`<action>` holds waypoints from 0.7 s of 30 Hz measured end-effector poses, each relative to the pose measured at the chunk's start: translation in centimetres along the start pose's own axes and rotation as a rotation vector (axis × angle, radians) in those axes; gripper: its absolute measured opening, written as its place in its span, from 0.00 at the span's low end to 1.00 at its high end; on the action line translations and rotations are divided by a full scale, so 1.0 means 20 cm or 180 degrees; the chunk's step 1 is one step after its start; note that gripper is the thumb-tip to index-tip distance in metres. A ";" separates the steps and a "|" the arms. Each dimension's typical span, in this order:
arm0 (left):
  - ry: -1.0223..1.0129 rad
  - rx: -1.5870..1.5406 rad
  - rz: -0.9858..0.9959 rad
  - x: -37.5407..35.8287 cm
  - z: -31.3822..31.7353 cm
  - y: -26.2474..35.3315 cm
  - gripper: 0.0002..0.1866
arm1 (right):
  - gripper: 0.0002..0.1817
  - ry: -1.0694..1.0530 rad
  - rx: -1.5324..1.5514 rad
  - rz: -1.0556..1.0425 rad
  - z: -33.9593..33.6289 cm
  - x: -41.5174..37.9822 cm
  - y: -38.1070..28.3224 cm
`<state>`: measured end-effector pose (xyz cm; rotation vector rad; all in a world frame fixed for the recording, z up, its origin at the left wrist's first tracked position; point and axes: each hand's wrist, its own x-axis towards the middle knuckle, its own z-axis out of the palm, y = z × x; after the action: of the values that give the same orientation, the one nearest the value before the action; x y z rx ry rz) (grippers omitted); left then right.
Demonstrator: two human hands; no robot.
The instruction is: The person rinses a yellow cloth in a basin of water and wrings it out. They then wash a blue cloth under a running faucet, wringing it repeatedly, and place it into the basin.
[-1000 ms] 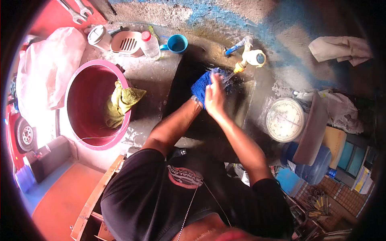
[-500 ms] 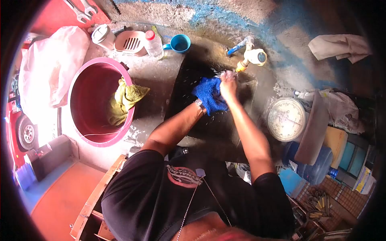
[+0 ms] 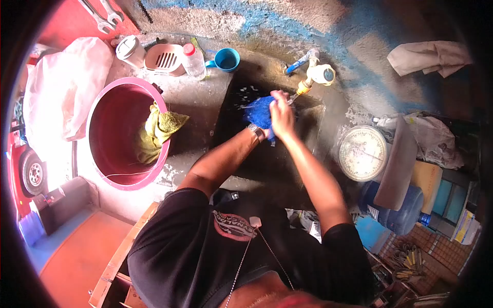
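Both hands sit over the dark concrete sink basin, the right hand on the blue fluffy cloth, just below the white plastic tap. Left of the basin stands the round pink bucket, a yellow-green rag draped over its rim. Right of the basin lies the round dial scale.

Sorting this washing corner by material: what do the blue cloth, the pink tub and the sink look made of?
Blue cloth: fuzzy, shaggy pile, likely microfibre or terry, gripped by both hands. Pink tub: smooth, evenly coloured rim, probably moulded plastic. Sink: rough, grey, stained surround, apparently bare cement; its dark basin looks wet.
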<state>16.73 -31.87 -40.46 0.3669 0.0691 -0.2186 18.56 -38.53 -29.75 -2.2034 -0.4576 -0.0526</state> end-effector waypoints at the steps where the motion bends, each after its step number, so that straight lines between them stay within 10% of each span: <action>1: 0.0040 0.0061 0.0048 -0.01 0.01 -0.01 0.20 | 0.21 0.0226 0.0054 0.0741 -0.01 0.09 0.02; 7: -0.0277 -0.0156 -0.0027 0.19 -0.37 -0.20 0.19 | 0.21 0.0360 -0.0357 -0.0395 0.07 -0.06 -0.10; 9: -0.0390 0.0788 0.0273 0.04 0.03 0.03 0.16 | 0.20 0.0139 -0.0170 0.1448 -0.01 0.08 -0.02; 15: 0.0263 0.0596 -0.0027 -0.05 0.18 0.07 0.33 | 0.21 0.0092 -0.0341 -0.0681 0.04 -0.12 -0.25; 17: -0.0437 0.1759 0.0682 0.00 0.19 0.12 0.22 | 0.21 0.0139 0.0342 0.0126 0.02 -0.04 -0.03; 18: -0.1094 -0.0811 -0.0556 -0.03 0.26 0.11 0.15 | 0.21 0.0361 0.0627 0.1042 0.04 0.00 0.11; 21: -0.0442 0.3769 0.0624 0.00 0.24 0.24 0.11 | 0.19 0.0927 0.0161 -0.0086 0.06 -0.11 -0.12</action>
<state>17.86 -29.22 -34.22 1.5273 -0.2494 -0.0670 15.47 -37.01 -29.14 -2.0966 -0.3212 -0.3673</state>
